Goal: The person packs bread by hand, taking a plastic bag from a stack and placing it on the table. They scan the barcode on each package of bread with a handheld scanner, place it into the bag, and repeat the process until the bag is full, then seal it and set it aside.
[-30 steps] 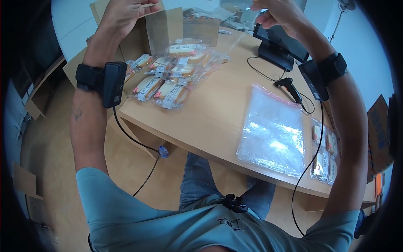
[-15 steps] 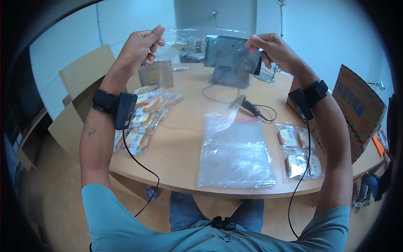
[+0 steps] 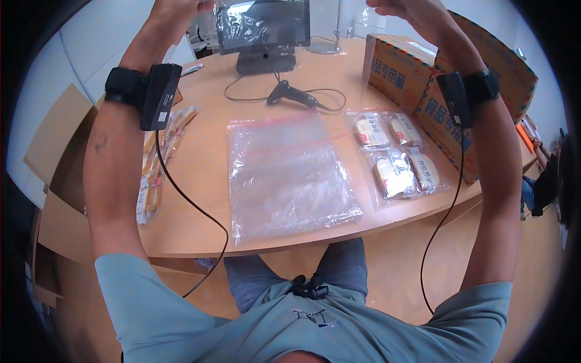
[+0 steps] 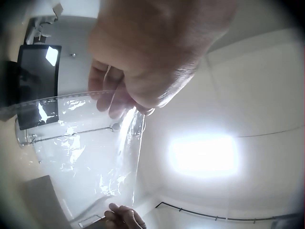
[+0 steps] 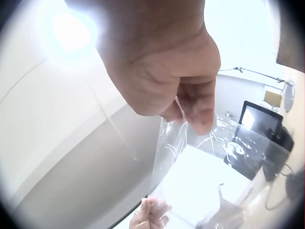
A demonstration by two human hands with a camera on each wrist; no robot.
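My left hand [image 3: 172, 18] and right hand [image 3: 417, 18] are raised at the top of the head view. Stretched between them is a clear plastic bag [image 4: 81, 143], its upper corners pinched in the fingers of each hand. Through the film the monitor [image 3: 263, 27] shows. In the right wrist view the same bag [image 5: 228, 138] hangs below the right fingertips. A flat clear bag [image 3: 290, 187] with a pink strip along its top lies on the table below. To its right, several wrapped bread packs [image 3: 396, 172] sit in a clear bag.
More wrapped bread [image 3: 163, 157] is piled at the left, partly behind the left arm. A barcode scanner [image 3: 293, 95] with its cable lies ahead of the flat bag. Printed cardboard boxes [image 3: 402, 69] stand at the right, and an open carton [image 3: 63, 133] at the left.
The head view has turned right, and both hands have swung with the held bag from near the bread pile towards the table's middle. Over the last half second they have risen in the head view.
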